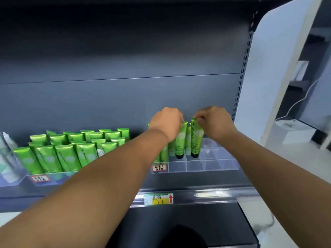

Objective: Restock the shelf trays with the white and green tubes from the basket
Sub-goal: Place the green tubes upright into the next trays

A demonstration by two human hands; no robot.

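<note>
A clear divided tray (pixel 213 165) stands on the dark shelf at the right. Several green tubes stand cap-down in its left compartments. My right hand (pixel 216 122) pinches the top edge of one green tube (pixel 197 138), upright with its black cap in a compartment. My left hand (pixel 165 122) grips the top of a neighbouring green tube (pixel 181 140), which also stands cap-down in the tray. A second clear tray (pixel 53 176) to the left is packed with several green tubes (pixel 71 149). The basket is out of sight.
White and green tubes (pixel 8 154) stand in a clear tray at the far left. The right tray's right-hand compartments (pixel 222 154) hold nothing. A yellow price label (pixel 158 198) sits on the shelf's front rail. A white wall and a counter lie past the shelf's right upright.
</note>
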